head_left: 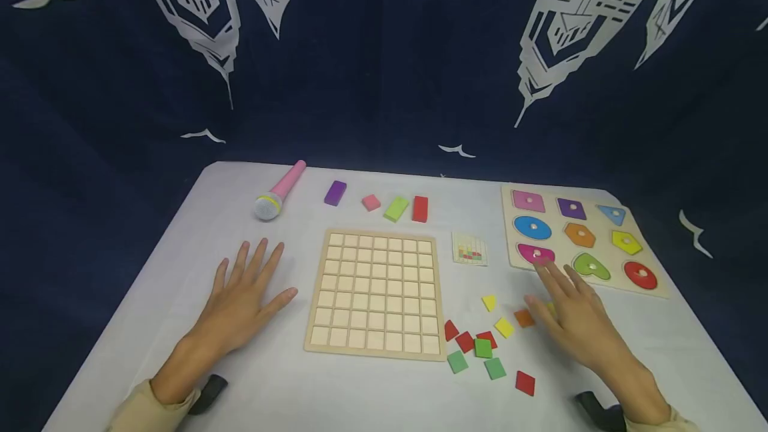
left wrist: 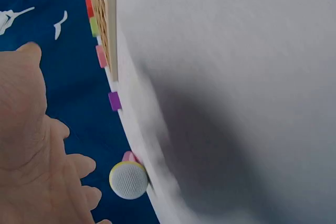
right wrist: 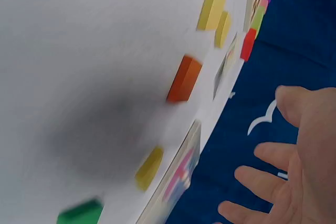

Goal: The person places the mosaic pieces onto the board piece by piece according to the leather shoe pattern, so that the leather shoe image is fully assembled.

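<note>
My left hand (head_left: 237, 302) is over the white table, left of a wooden grid board (head_left: 378, 293), its fingers spread and nothing held. In the left wrist view, the palm hangs above the surface and its shadow. On the other side, my right hand (head_left: 579, 325) hovers with straight fingers over the loose pieces, fingertips overlapping the lower edge of a shape puzzle board (head_left: 612, 287) in the head view. An orange block (head_left: 524, 318) lies beside its thumb, and a yellow block (right wrist: 149, 167) is partly hidden under the hand in the head view.
Several red, green and yellow pieces lie right of the grid, including a red block (head_left: 525, 383). A pattern card (head_left: 470, 249) sits between the boards. Along the back are a toy microphone (head_left: 280, 192), purple block (head_left: 335, 193), pink block (head_left: 371, 203), lime block (head_left: 396, 209) and red block (head_left: 420, 209).
</note>
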`<action>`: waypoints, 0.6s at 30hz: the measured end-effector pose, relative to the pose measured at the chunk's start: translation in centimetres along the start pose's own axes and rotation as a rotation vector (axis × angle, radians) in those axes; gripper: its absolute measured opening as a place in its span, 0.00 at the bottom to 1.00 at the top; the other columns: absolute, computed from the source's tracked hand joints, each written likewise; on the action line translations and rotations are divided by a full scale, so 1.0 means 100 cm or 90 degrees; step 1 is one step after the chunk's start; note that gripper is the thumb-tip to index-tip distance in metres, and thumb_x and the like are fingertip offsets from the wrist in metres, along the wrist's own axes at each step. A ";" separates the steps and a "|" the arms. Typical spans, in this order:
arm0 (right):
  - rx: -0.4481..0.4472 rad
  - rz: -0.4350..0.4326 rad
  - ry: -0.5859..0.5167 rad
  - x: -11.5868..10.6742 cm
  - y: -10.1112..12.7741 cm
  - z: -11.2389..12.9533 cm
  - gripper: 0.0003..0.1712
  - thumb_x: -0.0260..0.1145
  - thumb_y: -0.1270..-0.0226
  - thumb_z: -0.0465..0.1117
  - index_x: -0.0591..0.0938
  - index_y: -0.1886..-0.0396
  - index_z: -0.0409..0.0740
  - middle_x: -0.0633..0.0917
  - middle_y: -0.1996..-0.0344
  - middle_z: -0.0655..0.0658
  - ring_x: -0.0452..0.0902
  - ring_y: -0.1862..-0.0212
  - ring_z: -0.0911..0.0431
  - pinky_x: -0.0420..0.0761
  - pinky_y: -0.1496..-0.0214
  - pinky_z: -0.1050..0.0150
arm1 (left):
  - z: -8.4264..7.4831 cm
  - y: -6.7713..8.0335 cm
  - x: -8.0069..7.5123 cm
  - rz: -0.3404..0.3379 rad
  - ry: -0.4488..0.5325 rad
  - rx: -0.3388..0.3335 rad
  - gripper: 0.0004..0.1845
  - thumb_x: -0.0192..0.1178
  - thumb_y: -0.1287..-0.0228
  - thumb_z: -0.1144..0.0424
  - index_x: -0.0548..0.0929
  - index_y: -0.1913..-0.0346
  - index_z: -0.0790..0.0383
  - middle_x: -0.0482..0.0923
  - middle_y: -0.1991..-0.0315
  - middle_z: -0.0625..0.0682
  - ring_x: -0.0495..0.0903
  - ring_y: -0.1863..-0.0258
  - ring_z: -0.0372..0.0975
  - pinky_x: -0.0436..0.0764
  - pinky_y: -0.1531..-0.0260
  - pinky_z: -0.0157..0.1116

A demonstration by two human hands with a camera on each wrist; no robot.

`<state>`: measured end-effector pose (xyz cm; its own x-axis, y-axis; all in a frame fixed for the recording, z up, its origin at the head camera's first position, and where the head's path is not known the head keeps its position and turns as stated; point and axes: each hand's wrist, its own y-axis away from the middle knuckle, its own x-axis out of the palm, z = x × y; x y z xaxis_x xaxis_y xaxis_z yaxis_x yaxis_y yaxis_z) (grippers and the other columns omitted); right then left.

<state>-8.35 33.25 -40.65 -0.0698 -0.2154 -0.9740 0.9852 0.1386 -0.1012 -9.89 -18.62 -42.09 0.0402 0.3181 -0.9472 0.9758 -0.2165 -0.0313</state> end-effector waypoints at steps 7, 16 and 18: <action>-0.034 0.055 -0.014 0.005 -0.012 0.017 0.42 0.66 0.32 0.57 0.66 0.25 0.42 0.67 0.28 0.32 0.58 0.29 0.30 0.63 0.35 0.27 | -0.012 -0.011 0.006 0.035 0.048 0.038 0.53 0.57 0.36 0.31 0.42 0.18 0.49 0.38 0.18 0.62 0.32 0.21 0.63 0.35 0.29 0.68; -0.052 0.089 -0.052 0.015 -0.022 0.033 0.35 0.70 0.35 0.55 0.77 0.34 0.41 0.78 0.37 0.34 0.73 0.37 0.35 0.76 0.39 0.36 | -0.018 -0.023 0.017 0.099 0.110 0.074 0.69 0.75 0.56 0.34 0.44 0.19 0.57 0.39 0.19 0.66 0.32 0.22 0.67 0.35 0.30 0.70; -0.052 0.092 -0.049 0.017 -0.023 0.035 0.33 0.72 0.36 0.53 0.79 0.36 0.42 0.80 0.39 0.34 0.75 0.39 0.35 0.77 0.40 0.37 | -0.019 -0.026 0.018 0.119 0.116 0.072 0.72 0.76 0.60 0.33 0.44 0.19 0.58 0.38 0.19 0.66 0.32 0.22 0.67 0.35 0.30 0.70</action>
<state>-10.23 29.22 -41.34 0.0871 -0.2597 -0.9617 0.9679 0.2504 0.0200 -11.90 -15.75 -43.12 0.2650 0.4211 -0.8674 0.9181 -0.3851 0.0936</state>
